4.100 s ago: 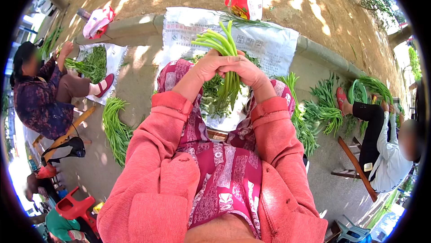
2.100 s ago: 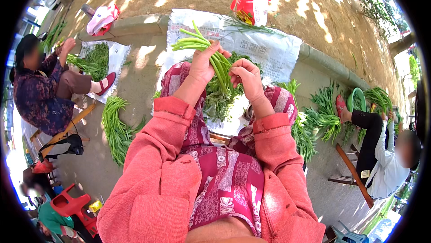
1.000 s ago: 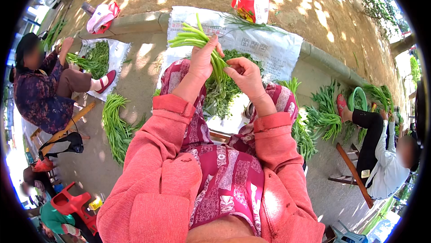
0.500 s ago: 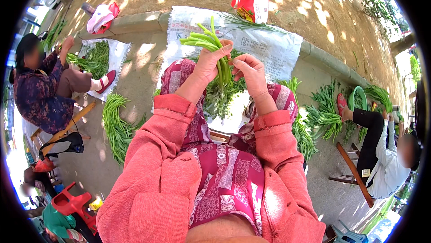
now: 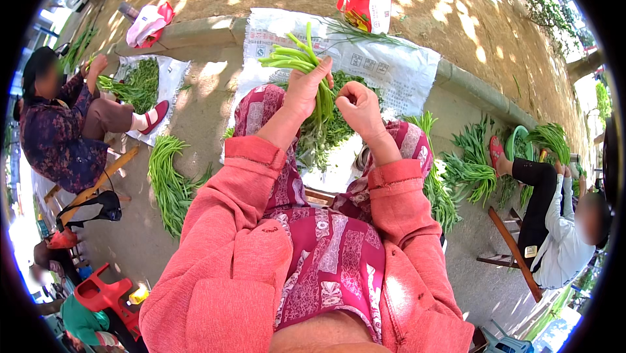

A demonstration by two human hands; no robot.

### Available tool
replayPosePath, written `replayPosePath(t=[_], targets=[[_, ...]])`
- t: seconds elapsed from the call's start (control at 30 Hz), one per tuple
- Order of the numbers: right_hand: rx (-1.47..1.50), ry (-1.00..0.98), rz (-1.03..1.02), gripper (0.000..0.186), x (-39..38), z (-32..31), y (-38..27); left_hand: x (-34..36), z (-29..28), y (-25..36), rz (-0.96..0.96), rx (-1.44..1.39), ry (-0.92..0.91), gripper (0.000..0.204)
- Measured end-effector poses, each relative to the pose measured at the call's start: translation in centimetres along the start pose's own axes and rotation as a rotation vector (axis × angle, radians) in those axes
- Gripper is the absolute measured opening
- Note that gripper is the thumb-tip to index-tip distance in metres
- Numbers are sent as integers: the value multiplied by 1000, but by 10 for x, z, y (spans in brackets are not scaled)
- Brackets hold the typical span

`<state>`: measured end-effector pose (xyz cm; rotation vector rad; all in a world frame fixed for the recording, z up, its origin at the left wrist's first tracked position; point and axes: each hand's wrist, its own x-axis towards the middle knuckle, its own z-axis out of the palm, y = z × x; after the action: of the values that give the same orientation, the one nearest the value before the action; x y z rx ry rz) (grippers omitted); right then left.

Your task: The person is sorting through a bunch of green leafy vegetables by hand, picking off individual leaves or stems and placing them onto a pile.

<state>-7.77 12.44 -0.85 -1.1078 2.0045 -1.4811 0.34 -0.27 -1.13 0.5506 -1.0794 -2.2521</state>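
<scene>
Greens stems (image 5: 290,59) are bunched in my left hand (image 5: 306,89), which grips them upright at a slant, pale cut ends at the top. My right hand (image 5: 357,106) is just right of the bunch, its fingers curled into a pinch; whatever is between them is too small to make out. Below both hands, between my knees, a heap of loose leafy greens (image 5: 326,146) lies on a white printed sack (image 5: 398,76) spread on the pavement.
Seated co-workers are at left (image 5: 62,128) and right (image 5: 564,235). Long greens lie in piles left (image 5: 169,183) and right (image 5: 469,170) of me. A green basin (image 5: 520,136), red-and-white bags (image 5: 365,7), a concrete kerb (image 5: 469,86) and a red plastic chair (image 5: 107,294) surround me.
My left hand has shifted slightly right with the bunch since a second ago. My right hand has repeatedly moved at the bunch and is now drawn a little away, fingers more curled.
</scene>
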Motion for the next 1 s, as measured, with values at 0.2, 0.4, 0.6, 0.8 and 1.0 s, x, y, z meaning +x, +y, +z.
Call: replayPosePath(t=[0.2, 0.4, 0.6, 0.8, 1.0], targets=[[-199, -167, 209, 8, 4, -13, -2, 0, 1, -4, 54, 49, -1, 19], [-281, 108, -46, 16, 3, -17, 5, 9, -12, 12, 84, -67, 23, 19], [-75, 56, -144, 19, 0, -2, -9, 5, -7, 4, 71, -14, 3, 19], [-224, 65, -220, 13, -2, 3, -10, 1, -1, 0, 71, 41, -34, 19], [-317, 81, -186, 8, -3, 5, -11, -4, 4, -2, 39, 72, -24, 20]])
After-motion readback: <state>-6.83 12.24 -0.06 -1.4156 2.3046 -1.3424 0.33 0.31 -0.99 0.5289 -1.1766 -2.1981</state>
